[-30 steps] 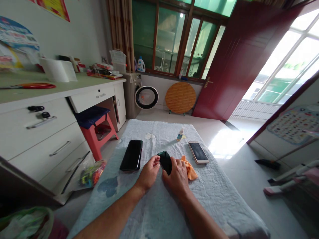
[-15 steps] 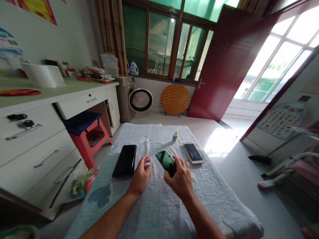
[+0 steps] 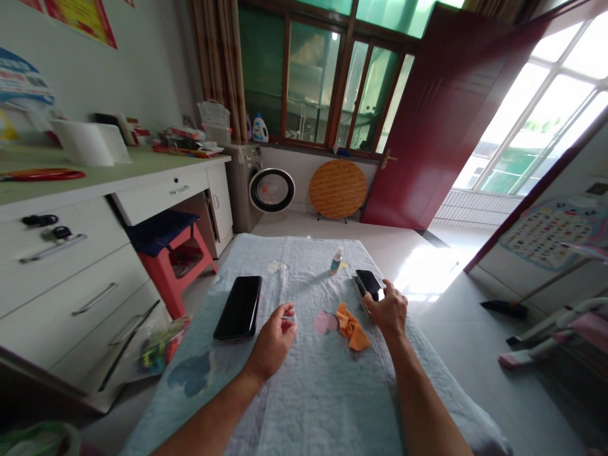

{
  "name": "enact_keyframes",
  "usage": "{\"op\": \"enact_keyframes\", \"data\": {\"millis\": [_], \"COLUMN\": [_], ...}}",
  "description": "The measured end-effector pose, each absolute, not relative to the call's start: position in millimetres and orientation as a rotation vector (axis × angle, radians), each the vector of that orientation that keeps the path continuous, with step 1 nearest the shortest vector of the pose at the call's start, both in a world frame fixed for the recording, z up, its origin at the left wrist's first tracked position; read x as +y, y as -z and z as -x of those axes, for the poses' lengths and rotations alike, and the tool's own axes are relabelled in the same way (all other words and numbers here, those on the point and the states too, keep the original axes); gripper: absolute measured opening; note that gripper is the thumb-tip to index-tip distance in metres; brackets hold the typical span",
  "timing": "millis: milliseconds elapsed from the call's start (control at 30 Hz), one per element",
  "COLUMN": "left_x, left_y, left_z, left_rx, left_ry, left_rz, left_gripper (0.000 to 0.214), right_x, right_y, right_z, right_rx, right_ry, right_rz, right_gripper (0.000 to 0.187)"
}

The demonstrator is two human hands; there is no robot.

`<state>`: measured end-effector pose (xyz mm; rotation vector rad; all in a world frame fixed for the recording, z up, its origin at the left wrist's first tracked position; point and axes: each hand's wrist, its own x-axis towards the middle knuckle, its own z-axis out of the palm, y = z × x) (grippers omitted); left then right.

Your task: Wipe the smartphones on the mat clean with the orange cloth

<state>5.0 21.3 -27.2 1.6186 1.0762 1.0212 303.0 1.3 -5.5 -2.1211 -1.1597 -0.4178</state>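
My right hand grips a small black phone and holds it over the gold-edged phone, of which only a sliver shows, at the right side of the towel-covered table. My left hand hovers over the middle of the table with fingers loosely curled and nothing in them. A large black phone lies to the left of that hand. Between my hands an orange cloth lies crumpled. A small spray bottle stands near the far edge.
A white desk with drawers runs along the left, with a red stool under it. A washing machine, a round wooden tabletop and a red door stand beyond. A broom lies on the floor at right.
My right hand carried the small black phone from the table's middle to the right, onto the gold-edged phone. My left hand let go of it. The orange cloth is now uncovered.
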Motion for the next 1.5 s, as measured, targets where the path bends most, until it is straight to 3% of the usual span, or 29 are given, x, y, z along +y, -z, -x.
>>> {"op": "enact_keyframes", "data": {"millis": [1500], "left_x": [18.3], "left_y": [20.6], "left_z": [-4.5], "left_rx": [1.062], "left_ry": [-1.028], "left_rz": [-1.64], "left_gripper": [0.042], "right_x": [4.1], "right_y": [20.7], "right_z": [-300.2], "right_rx": [-1.148], "right_ry": [0.281], "right_rz": [2.411], "right_gripper": [0.063]}}
